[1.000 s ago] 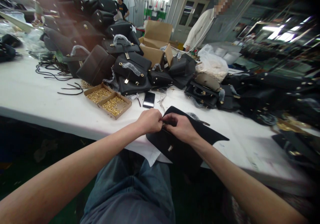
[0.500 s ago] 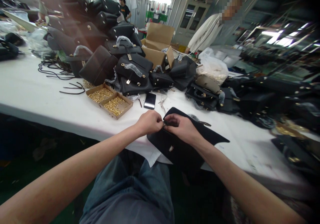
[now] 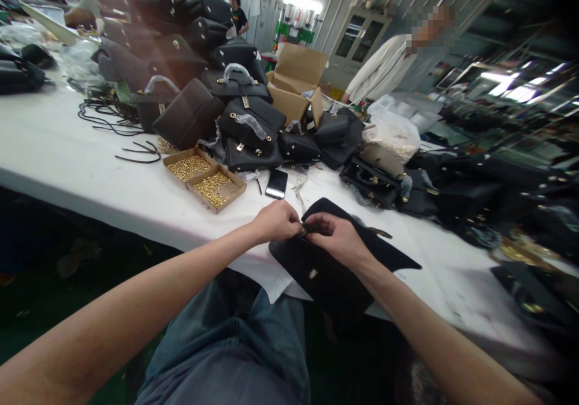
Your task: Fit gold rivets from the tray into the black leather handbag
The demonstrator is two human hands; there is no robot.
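A black handbag point(image 3: 325, 272) lies at the table's front edge, its flap spread toward the right and a small metal clasp point(image 3: 313, 273) on its near face. At its upper left part, my left hand point(image 3: 281, 219) is closed, fingertips pinching something too small to make out. My right hand point(image 3: 337, 236) meets it there, thumb and fingers curled closed on the handbag's edge. The fingertips of both hands nearly touch and hide the spot between them. Beyond my right hand, a thin dark piece with a metallic glint point(image 3: 380, 232) lies by the flap.
Two cardboard trays point(image 3: 217, 192) of small gold fittings sit left of my hands, with a phone point(image 3: 276, 184) beside them. Black handbags point(image 3: 253, 124) are piled behind, near an open carton point(image 3: 298, 67). A person in a light top point(image 3: 380, 67) stands across the table.
The whole view has shifted slightly, so the scene sits a little further right. Both hands stay at the same place on the handbag, with hardly any finger movement.
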